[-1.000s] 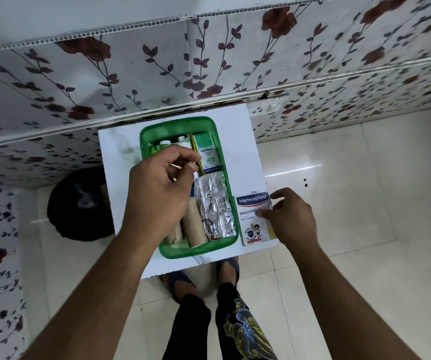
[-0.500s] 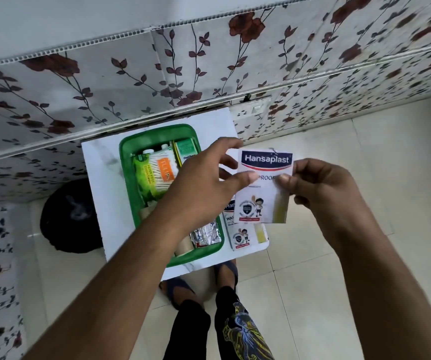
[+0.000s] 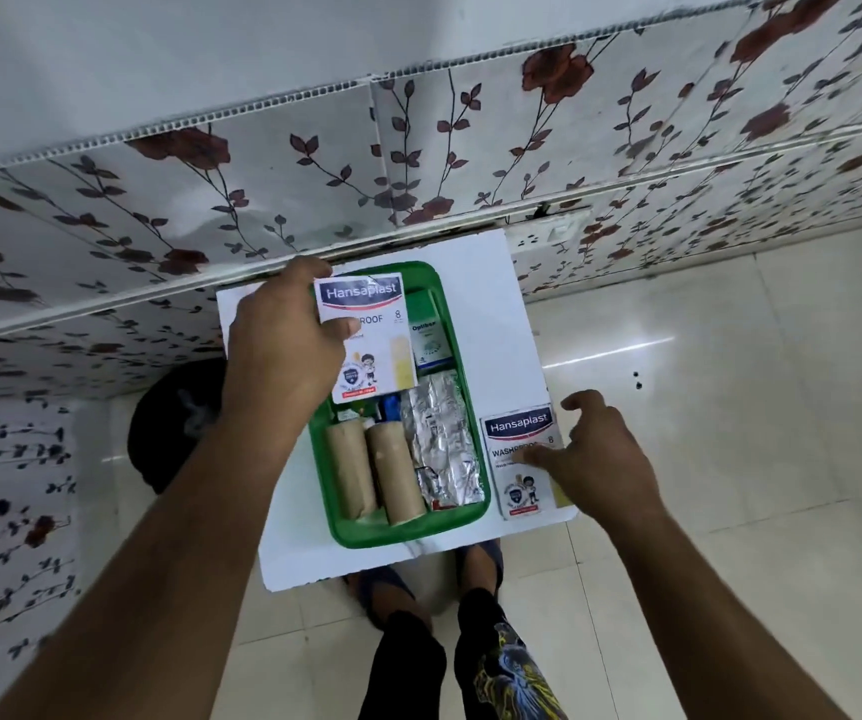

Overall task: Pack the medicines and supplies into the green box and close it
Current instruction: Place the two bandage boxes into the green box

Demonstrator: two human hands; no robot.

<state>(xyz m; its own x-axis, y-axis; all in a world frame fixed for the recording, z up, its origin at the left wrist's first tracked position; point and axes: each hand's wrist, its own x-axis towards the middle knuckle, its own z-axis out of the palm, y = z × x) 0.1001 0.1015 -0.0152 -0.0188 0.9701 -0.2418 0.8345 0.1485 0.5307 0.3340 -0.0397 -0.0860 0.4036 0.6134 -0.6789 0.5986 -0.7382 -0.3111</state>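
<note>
**Over the green box, one plaster packet is held while a second is touched on the table**

At the centre of the frame a green box (image 3: 462, 514) is seen lying open on a small white table (image 3: 509, 314). Its upper half is covered by a Hansaplast packet (image 3: 374, 350), which is held flat above the box by the left hand (image 3: 283, 350). The packet's left edge is pinched: the thumb is laid across its printed face near the middle left, and a fingertip is seen at its top left corner; the other fingers are hidden behind the packet and the hand. The packet's right and lower edges are left free.

In the lower half of the box two brown paper rolls (image 3: 374, 470) are laid side by side, and a foil blister strip (image 3: 441, 444) is set just right of them along the box's right wall. A small green and white carton (image 3: 427, 343) is visible in the upper right part of the box, beside the held packet.

At the lower right of the table, just outside the box, a second Hansaplast packet (image 3: 519, 459) lies flat. The right hand (image 3: 600, 459) is placed at its right edge with fingers loosely spread; one fingertip rests on the packet's face near the middle, and nothing is gripped.

Below the table, the person's feet (image 3: 475, 563) and dark trousers are seen on the pale tiled floor (image 3: 730, 407).
</note>
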